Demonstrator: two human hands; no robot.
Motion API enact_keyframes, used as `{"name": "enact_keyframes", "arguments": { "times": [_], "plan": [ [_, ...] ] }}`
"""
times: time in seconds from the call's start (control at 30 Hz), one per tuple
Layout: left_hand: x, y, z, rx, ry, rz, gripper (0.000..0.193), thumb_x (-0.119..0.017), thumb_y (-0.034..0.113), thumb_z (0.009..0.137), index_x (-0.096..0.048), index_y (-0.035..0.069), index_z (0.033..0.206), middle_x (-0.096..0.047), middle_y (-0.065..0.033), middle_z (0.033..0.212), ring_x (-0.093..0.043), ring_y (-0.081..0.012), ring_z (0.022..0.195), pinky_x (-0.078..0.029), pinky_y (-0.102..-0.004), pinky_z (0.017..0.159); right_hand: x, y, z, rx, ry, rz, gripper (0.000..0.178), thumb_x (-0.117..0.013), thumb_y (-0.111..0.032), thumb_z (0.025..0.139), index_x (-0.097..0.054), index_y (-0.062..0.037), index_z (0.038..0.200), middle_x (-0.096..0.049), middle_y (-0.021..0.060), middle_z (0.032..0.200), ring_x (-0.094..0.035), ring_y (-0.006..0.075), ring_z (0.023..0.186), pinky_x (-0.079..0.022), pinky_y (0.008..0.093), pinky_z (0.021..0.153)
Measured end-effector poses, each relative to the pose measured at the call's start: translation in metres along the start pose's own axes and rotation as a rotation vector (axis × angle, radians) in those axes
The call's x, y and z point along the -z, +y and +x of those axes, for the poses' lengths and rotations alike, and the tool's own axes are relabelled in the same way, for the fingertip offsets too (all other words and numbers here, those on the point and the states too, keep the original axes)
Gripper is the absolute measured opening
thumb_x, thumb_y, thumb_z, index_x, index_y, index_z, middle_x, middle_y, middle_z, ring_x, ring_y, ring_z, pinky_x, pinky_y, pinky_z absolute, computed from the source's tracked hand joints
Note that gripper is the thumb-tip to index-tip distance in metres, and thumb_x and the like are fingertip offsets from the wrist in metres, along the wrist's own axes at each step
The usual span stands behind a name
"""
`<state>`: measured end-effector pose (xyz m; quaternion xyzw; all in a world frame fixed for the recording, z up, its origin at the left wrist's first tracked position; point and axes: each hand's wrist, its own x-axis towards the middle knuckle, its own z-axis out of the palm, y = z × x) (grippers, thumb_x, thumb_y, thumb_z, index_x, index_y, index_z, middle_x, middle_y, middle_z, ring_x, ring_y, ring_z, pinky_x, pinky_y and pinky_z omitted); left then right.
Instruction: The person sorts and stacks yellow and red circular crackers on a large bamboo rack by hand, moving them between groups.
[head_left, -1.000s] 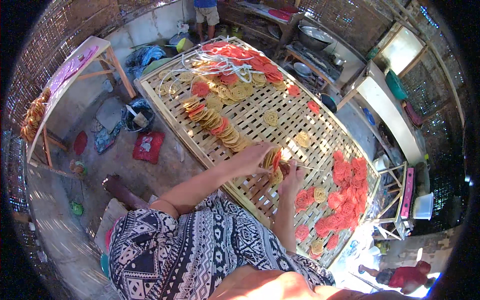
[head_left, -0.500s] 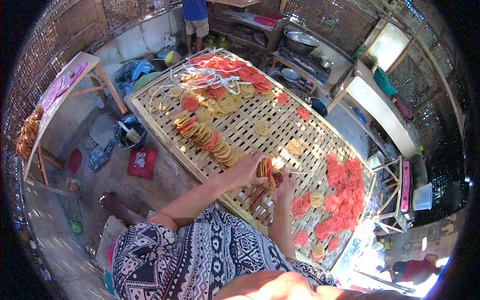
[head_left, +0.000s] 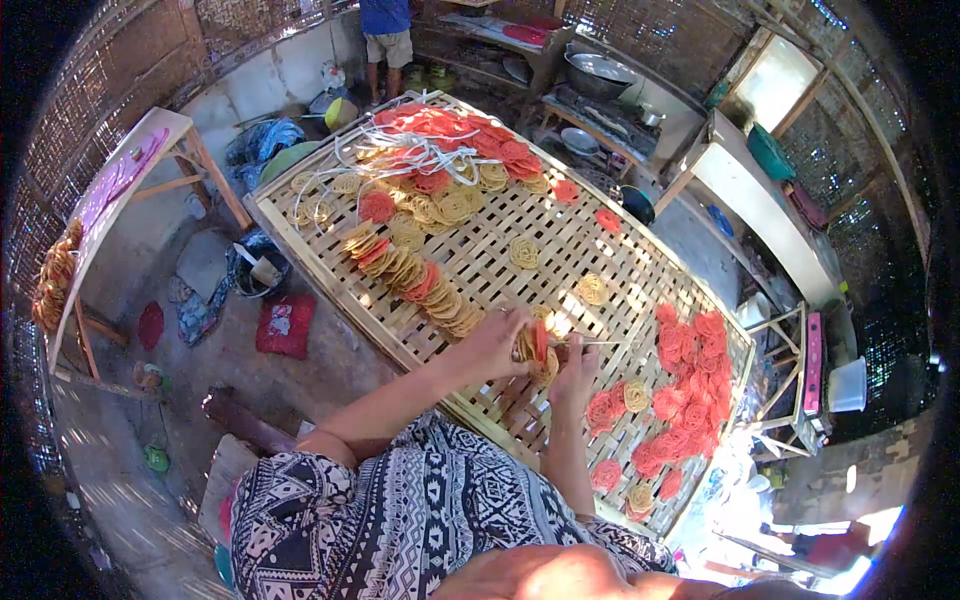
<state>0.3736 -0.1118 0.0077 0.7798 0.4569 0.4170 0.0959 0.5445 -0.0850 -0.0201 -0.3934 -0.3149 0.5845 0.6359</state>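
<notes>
My left hand is closed round a short stack of lacy round crackers, mostly tan with a red one among them. Close beside it, my right hand pinches a thin pale stick, whose end pokes out to the right. Whether the stick passes through the stack is hidden by the fingers. Both hands are over a slatted bamboo rack. A leaning row of tan and red crackers runs away from my left hand. Right of my right hand lie many red crackers.
White strips lie over tan crackers at the rack's far end, beside a red pile. Left stands a table with a purple cover; a bucket and red cushion are on the floor. A person stands beyond the rack.
The view has shifted slightly. My hands stay together at the same spot, with the crackers in the left turned a little and more red showing. The person at the lower right has moved.
</notes>
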Motion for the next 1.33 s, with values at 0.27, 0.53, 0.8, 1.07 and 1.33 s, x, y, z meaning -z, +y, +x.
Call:
{"name": "enact_keyframes", "arguments": {
  "times": [0.27, 0.53, 0.8, 1.07, 1.33],
  "plan": [
    [0.010, -0.001, -0.001, 0.222, -0.253, -0.194, 0.062, -0.077, 0.029, 0.069, -0.044, 0.006, 0.116, -0.049, -0.0197, 0.113, -0.048, -0.0392, 0.101, -0.043, -0.0476, 0.088, -0.001, -0.011, -0.002, -0.076, -0.030, 0.010, 0.004, -0.052, -0.011, 0.096, -0.053, -0.0066, 0.097, -0.058, 0.0030, 0.086, -0.059, 0.0132, 0.074, -0.049, 0.0279, 0.070],
    [0.005, 0.003, 0.010, 0.338, -0.190, -0.162, 0.075, -0.081, 0.029, 0.065, -0.042, 0.006, 0.125, -0.051, -0.0200, 0.116, -0.051, -0.0388, 0.105, -0.043, -0.0451, 0.092, -0.006, -0.007, -0.005, 0.084, -0.042, -0.131, 0.008, -0.053, -0.013, 0.096, -0.055, -0.0052, 0.097, -0.058, 0.0026, 0.085, -0.056, 0.0114, 0.074, -0.049, 0.0282, 0.071],
    [0.017, -0.007, 0.005, 0.120, -0.253, 0.011, 0.087, -0.082, 0.034, 0.067, -0.036, 0.010, 0.137, -0.049, -0.0200, 0.129, -0.047, -0.0383, 0.119, -0.026, -0.0484, 0.109, 0.014, -0.013, 0.018, 0.153, 0.023, -0.048, 0.014, -0.048, -0.016, 0.099, -0.052, -0.0033, 0.097, -0.058, 0.0048, 0.089, -0.060, 0.0154, 0.080, -0.051, 0.0282, 0.074],
    [0.010, 0.014, 0.031, 0.142, -0.246, -0.043, 0.056, -0.075, 0.032, 0.073, -0.051, 0.015, 0.120, -0.053, -0.0076, 0.126, -0.045, -0.0278, 0.125, -0.013, -0.0595, 0.112, -0.004, -0.025, -0.002, 0.394, -0.103, -0.362, 0.012, -0.048, -0.012, 0.099, -0.050, -0.0007, 0.098, -0.058, 0.0073, 0.091, -0.059, 0.0134, 0.081, -0.051, 0.0267, 0.076],
    [0.007, 0.000, 0.015, 0.111, -0.309, 0.318, 0.025, -0.072, 0.034, 0.071, -0.065, 0.022, 0.091, -0.060, 0.0038, 0.117, -0.046, -0.0209, 0.125, -0.011, -0.0617, 0.111, 0.008, -0.002, -0.024, 0.753, -0.440, -0.647, 0.008, -0.051, -0.002, 0.095, -0.048, -0.0058, 0.101, -0.057, 0.0134, 0.101, -0.062, 0.0241, 0.091, -0.051, 0.0347, 0.083]
  ]
}}
